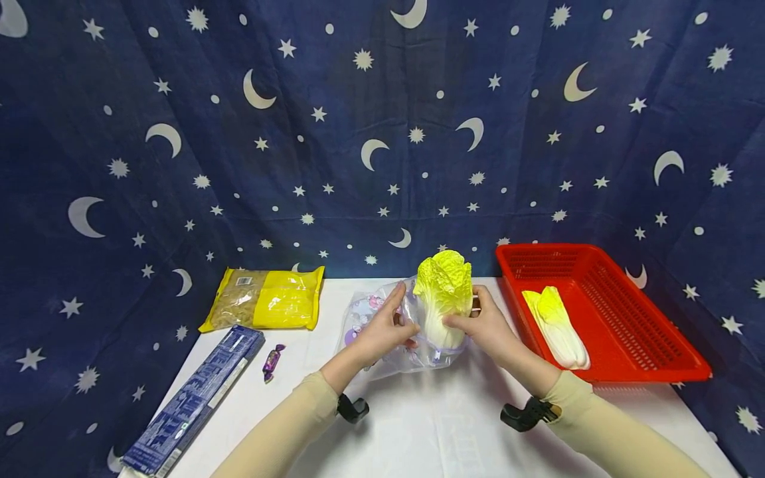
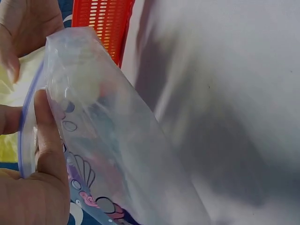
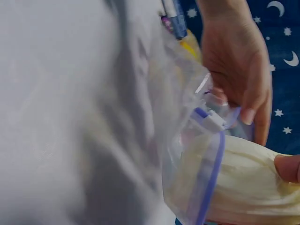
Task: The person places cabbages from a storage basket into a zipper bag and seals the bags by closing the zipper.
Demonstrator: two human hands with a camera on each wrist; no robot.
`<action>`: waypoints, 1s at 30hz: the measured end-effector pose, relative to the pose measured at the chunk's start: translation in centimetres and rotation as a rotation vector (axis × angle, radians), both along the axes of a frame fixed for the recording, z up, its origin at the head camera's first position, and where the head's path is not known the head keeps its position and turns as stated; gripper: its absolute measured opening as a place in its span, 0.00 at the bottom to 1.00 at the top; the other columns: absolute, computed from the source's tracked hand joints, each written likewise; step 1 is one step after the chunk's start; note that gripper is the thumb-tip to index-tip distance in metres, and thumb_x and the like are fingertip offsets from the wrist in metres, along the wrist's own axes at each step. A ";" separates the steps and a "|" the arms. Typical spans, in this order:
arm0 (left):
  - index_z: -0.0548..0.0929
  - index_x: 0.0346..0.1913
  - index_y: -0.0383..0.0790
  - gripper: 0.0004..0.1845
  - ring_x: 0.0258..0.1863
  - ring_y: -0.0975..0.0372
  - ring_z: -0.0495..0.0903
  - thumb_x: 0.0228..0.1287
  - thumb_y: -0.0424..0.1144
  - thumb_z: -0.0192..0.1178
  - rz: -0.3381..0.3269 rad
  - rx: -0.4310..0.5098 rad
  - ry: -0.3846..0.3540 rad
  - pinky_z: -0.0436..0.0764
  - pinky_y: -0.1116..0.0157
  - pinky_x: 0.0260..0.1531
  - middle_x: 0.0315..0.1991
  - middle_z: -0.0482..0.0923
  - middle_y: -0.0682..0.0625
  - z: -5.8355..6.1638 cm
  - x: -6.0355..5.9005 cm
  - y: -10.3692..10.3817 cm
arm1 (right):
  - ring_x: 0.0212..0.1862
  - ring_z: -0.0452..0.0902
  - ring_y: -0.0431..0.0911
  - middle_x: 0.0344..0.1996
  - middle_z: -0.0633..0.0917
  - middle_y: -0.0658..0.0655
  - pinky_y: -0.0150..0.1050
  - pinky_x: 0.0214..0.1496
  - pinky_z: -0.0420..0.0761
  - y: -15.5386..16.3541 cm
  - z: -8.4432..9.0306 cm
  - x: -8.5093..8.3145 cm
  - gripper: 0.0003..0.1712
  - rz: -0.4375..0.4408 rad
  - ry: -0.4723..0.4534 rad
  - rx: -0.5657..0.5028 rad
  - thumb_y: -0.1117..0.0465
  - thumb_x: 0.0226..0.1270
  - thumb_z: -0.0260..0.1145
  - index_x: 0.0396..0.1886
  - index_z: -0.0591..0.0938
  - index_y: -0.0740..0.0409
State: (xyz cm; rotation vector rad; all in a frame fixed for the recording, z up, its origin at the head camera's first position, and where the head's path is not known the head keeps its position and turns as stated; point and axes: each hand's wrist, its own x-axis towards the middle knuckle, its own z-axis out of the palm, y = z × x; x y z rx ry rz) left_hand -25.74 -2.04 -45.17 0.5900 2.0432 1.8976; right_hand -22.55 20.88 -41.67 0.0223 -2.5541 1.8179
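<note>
A napa cabbage (image 1: pixel 443 292) stands tilted at the middle of the table, its pale base inside the mouth of a clear zip bag (image 1: pixel 357 317) and its yellow-green leaves outside. My right hand (image 1: pixel 491 328) grips the cabbage from the right, thumb across its front. On the other side, my left hand (image 1: pixel 382 330) holds the bag's mouth near its purple zip edge, with fingers on both sides of the film in the left wrist view. A white slider (image 3: pixel 215 121) sits on the zip in the right wrist view. The bag has printed cartoon figures.
At right, a red plastic basket (image 1: pixel 621 332) holds another, slimmer cabbage piece (image 1: pixel 557 326). A yellow bag of dry food (image 1: pixel 287 299) lies at the back left. Nearer are a long blue box (image 1: pixel 197 398) and a purple wrapped candy (image 1: pixel 272 363). A starry curtain (image 1: pixel 382 133) hangs behind.
</note>
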 end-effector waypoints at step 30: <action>0.47 0.84 0.53 0.50 0.42 0.57 0.75 0.64 0.26 0.60 0.082 0.029 0.067 0.87 0.63 0.37 0.83 0.38 0.58 -0.1 0.4 0.6 | 0.44 0.79 0.50 0.45 0.85 0.53 0.44 0.42 0.82 -0.4 -2.8 -0.4 0.26 0.136 0.180 0.195 0.60 0.56 0.75 0.56 0.81 0.49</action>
